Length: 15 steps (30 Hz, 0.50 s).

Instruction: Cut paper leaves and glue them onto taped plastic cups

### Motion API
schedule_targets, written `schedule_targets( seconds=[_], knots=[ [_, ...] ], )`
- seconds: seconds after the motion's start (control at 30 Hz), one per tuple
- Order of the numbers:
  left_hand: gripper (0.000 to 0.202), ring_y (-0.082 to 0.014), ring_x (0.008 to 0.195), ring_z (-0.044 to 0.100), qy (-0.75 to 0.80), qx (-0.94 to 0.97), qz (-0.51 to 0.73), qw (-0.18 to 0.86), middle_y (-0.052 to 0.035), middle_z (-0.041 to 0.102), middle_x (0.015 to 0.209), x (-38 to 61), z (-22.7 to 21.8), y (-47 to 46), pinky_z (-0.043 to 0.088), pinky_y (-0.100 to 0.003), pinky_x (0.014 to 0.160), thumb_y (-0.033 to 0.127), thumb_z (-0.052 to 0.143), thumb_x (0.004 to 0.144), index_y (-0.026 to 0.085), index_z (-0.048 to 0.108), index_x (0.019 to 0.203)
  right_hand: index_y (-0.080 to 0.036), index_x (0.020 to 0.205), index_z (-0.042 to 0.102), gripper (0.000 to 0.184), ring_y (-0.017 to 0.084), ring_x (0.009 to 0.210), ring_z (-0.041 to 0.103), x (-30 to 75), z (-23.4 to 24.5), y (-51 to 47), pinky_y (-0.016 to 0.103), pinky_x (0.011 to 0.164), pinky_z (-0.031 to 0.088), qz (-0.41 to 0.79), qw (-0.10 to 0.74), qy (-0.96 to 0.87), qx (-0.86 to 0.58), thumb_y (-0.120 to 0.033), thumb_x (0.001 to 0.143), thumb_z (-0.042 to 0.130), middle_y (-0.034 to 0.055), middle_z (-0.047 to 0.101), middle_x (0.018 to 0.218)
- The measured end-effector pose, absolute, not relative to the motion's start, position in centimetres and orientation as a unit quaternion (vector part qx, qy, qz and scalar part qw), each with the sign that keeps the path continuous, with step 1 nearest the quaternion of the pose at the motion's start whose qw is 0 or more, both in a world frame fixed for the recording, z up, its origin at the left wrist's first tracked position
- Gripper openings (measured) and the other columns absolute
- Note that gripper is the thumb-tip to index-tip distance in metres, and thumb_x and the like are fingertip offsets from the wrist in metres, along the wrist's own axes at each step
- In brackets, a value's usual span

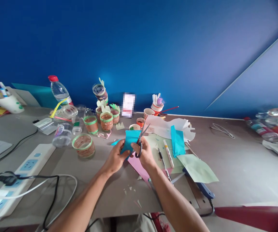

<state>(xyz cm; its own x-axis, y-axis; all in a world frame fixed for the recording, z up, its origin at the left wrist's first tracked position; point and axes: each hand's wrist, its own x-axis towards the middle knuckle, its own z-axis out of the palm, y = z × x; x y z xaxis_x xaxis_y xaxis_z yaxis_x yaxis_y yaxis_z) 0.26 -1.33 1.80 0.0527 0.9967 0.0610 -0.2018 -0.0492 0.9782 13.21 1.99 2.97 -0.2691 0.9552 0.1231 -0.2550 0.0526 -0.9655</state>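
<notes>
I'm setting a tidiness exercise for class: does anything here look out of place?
Yes: paper scraps lie strewn near the front edge of the desk, looking like uncollected offcuts; the white sheet beyond the right hand looks ragged-edged.

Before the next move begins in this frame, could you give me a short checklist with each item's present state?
1. Blue paper gripped by the left hand: ok.
2. Scissors held in the right hand, blades apart and pointing away from the body: ok.
3. Left fingers off the blades: ok, they grip the lower left of the sheet.
4. Paper edge between the blades: cannot tell, the overlap is too small to read.
5. Desk beneath the hands free of loose paper: not ok, pink paper lies there.
6. White power strip apart from both hands: ok.
</notes>
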Motion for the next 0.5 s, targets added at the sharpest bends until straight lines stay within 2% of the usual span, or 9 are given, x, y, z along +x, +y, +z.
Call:
schedule_targets(
  seconds=[0.13, 0.3, 0.5],
  knots=[
    [0.043, -0.0161, 0.072, 0.060, 0.416, 0.470, 0.539, 0.562, -0.0040, 0.067, 0.088, 0.3, 1.7, -1.3, 0.050, -0.030, 0.068, 0.037, 0.073, 0.074, 0.018, 0.058, 0.109, -0.022, 0.075, 0.050, 0.022, 0.011, 0.052, 0.044, 14.0, 3.3, 2.4, 0.024, 0.049, 0.040, 0.574, 0.541, -0.512, -0.341, -0.036, 0.070, 0.066, -0.0053, 0.049, 0.062],
    [0.036, -0.0144, 0.065, 0.055, 0.423, 0.446, 0.504, 0.607, -0.0009, 0.062, 0.072, -0.2, 2.0, -1.1, 0.047, -0.028, 0.063, 0.039, 0.078, 0.066, 0.015, 0.063, 0.089, -0.021, 0.080, 0.054, 0.021, 0.012, 0.060, 0.046, 14.9, 3.5, 3.2, 0.026, 0.057, 0.042, 0.511, 0.587, -0.515, -0.360, -0.033, 0.069, 0.067, -0.0037, 0.055, 0.068],
    [0.029, -0.0143, 0.064, 0.054, 0.417, 0.458, 0.498, 0.607, 0.0002, 0.061, 0.067, -0.4, 1.9, -1.1, 0.044, -0.027, 0.064, 0.042, 0.075, 0.069, 0.016, 0.064, 0.076, -0.022, 0.079, 0.050, 0.020, 0.012, 0.059, 0.044, 15.0, 2.5, 3.4, 0.026, 0.056, 0.039, 0.468, 0.566, -0.573, -0.364, -0.030, 0.071, 0.066, -0.0043, 0.050, 0.066]
  ],
)
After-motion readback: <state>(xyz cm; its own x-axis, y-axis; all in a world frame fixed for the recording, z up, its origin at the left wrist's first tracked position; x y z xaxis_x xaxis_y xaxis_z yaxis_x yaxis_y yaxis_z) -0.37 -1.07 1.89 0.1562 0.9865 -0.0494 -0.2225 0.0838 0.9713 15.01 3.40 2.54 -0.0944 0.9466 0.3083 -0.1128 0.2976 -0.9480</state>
